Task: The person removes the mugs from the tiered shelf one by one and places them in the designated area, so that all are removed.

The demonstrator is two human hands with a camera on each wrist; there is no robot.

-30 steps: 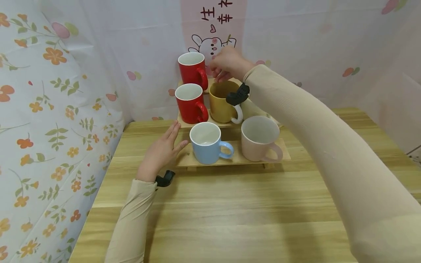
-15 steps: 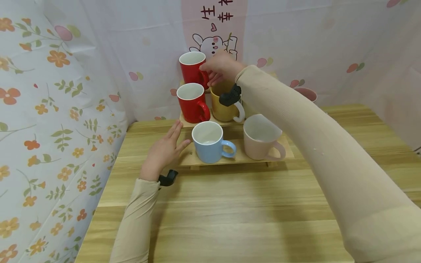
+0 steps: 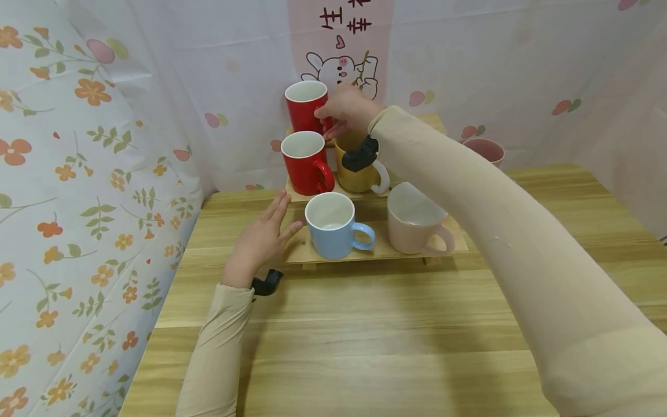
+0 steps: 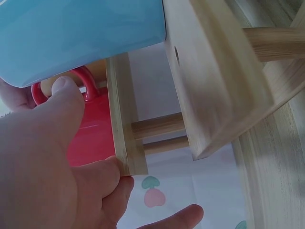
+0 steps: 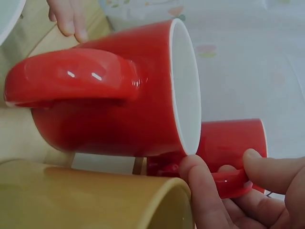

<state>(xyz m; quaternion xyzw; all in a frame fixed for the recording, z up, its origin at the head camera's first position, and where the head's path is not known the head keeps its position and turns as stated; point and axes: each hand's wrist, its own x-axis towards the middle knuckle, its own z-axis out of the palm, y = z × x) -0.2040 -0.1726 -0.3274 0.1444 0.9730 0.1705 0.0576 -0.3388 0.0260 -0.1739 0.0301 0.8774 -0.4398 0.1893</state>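
At the back of a stepped wooden rack (image 3: 298, 250), my right hand (image 3: 350, 109) pinches the handle of the rear red mug (image 3: 304, 116). In the right wrist view, thumb and fingers close round that red handle (image 5: 228, 183). A second red mug (image 3: 301, 176) stands on the middle step, beside a gold mug (image 3: 353, 178) with a white handle. My left hand (image 3: 259, 242) lies at the rack's left side, fingers extended; in the left wrist view its fingers touch the end of the middle shelf (image 4: 133, 160). The thumb points toward a light-blue mug (image 3: 329, 238).
A pale pink mug (image 3: 409, 233) shares the front step with the blue one. Farther right, a darker pink mug (image 3: 484, 149) is partly hidden by the right sleeve (image 3: 469, 202). The rack stands on a wooden table (image 3: 365, 336), with a printed curtain (image 3: 234, 104) close behind.
My right hand has moved left and slightly down from above the gold mug, taking hold of the rear red mug's handle. The left hand stays by the rack.
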